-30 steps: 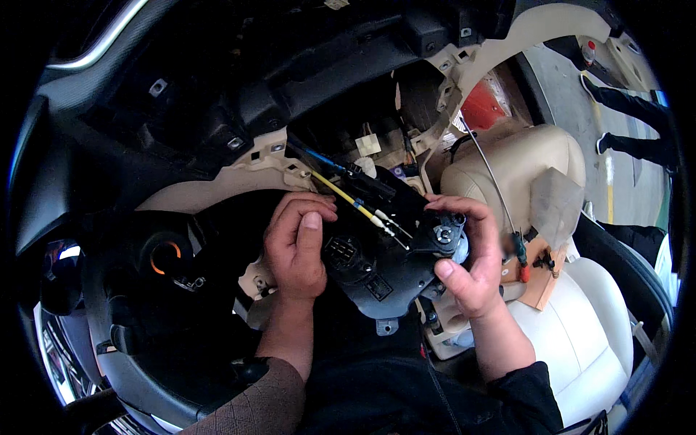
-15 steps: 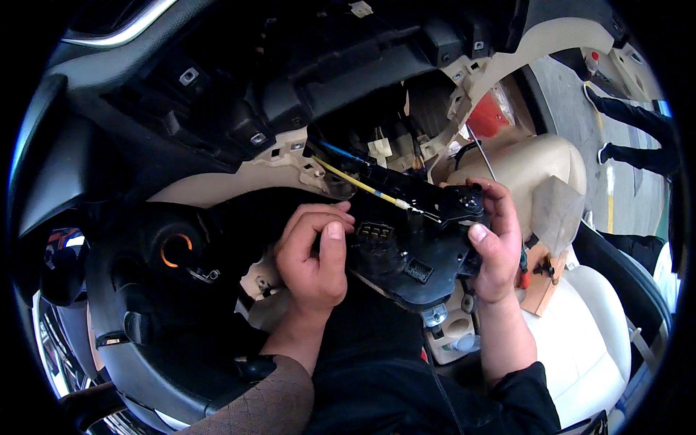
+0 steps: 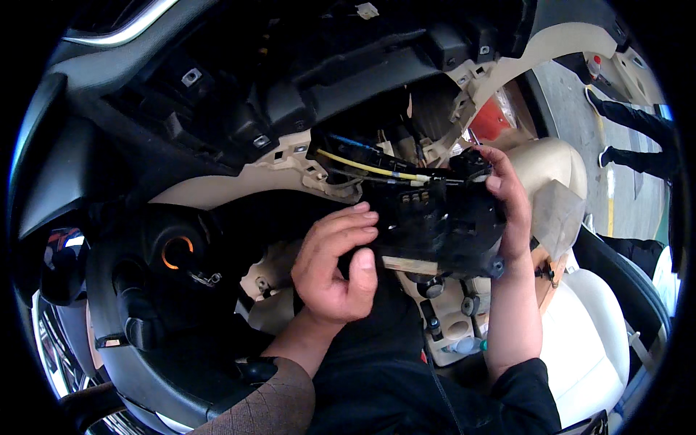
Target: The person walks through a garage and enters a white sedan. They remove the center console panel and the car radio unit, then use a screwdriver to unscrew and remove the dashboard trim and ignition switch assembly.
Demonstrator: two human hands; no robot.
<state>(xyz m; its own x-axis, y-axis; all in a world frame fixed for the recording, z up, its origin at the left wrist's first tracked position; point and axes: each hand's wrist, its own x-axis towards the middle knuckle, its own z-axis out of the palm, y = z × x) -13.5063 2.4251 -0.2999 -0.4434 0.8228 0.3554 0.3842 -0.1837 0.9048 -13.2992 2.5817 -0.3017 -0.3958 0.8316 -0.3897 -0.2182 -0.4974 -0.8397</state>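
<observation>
My right hand (image 3: 513, 206) grips the right end of a black heater control unit (image 3: 457, 235), fingers behind its upper corner. The unit is tilted, and a pale label strip shows on its lower edge. A socket with metal pins is on its upper left. From the dashboard opening a yellow cable (image 3: 370, 164) runs to the top of the unit, with a blue cable (image 3: 351, 141) behind it. At the unit's left side, my left hand (image 3: 337, 264) is open, fingers stretched and thumb apart. Whether its fingertips touch the unit is unclear.
Above is the stripped black dashboard frame (image 3: 348, 80) with beige brackets. At left stands the steering column (image 3: 156, 235) with a lit orange ring and hanging keys (image 3: 206, 278). A beige console (image 3: 457, 326), a bottle (image 3: 464, 346) and a white seat (image 3: 591, 319) are right. Someone's legs (image 3: 638, 141) show outside.
The control unit has turned in my right hand, so its lower edge and label strip now show. My left hand has shifted right and its fingers have straightened.
</observation>
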